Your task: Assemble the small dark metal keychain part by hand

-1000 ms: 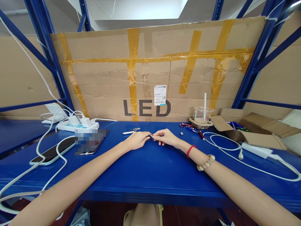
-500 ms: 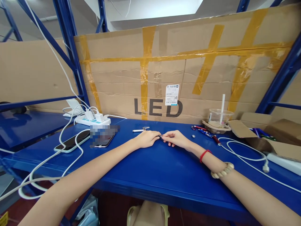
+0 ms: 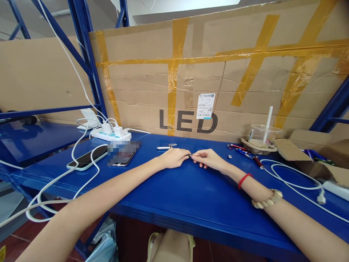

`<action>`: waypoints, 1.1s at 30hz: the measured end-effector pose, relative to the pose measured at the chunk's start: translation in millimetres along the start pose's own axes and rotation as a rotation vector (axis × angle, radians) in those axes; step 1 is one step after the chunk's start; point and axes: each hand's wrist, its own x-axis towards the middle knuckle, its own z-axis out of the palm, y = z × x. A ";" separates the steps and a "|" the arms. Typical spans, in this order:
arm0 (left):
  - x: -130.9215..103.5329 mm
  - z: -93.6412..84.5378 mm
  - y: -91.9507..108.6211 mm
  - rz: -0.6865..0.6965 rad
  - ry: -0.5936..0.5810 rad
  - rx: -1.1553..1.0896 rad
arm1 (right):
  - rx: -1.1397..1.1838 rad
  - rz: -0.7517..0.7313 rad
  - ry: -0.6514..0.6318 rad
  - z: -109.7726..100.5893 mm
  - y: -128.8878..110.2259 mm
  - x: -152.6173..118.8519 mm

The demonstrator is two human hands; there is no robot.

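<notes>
My left hand [image 3: 176, 158] and my right hand [image 3: 208, 159] meet over the middle of the blue table. Between their fingertips is a small dark part [image 3: 189, 155], pinched from both sides and mostly hidden. Just behind my left hand lies a silver metal tube [image 3: 163, 148], with a small metal clip-like piece [image 3: 172, 145] at its right end. A small round silver piece [image 3: 229, 157] rests to the right of my right hand. Red and blue pens [image 3: 244, 153] lie beyond it.
On the blue table [image 3: 174, 196], two phones [image 3: 91, 158] and a power strip [image 3: 111, 135] with white cables are at left. A plastic cup [image 3: 263, 136] in a carton holder, a coiled white cable [image 3: 293, 183] and an open cardboard box [image 3: 327, 165] stand at right. Cardboard [image 3: 136, 94] closes the back.
The camera view has shifted slightly, so everything sits a little further right. My hands keep their pinch on the small part, with only slight finger movement.
</notes>
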 end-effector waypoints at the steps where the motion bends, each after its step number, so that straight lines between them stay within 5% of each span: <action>1: -0.1 -0.1 0.1 0.002 0.001 -0.003 | -0.002 -0.002 -0.001 0.1 -0.1 -0.3; 33: 0.3 -0.4 -0.4 0.004 -0.009 0.015 | 0.009 0.002 -0.024 -1.0 -1.4 -0.9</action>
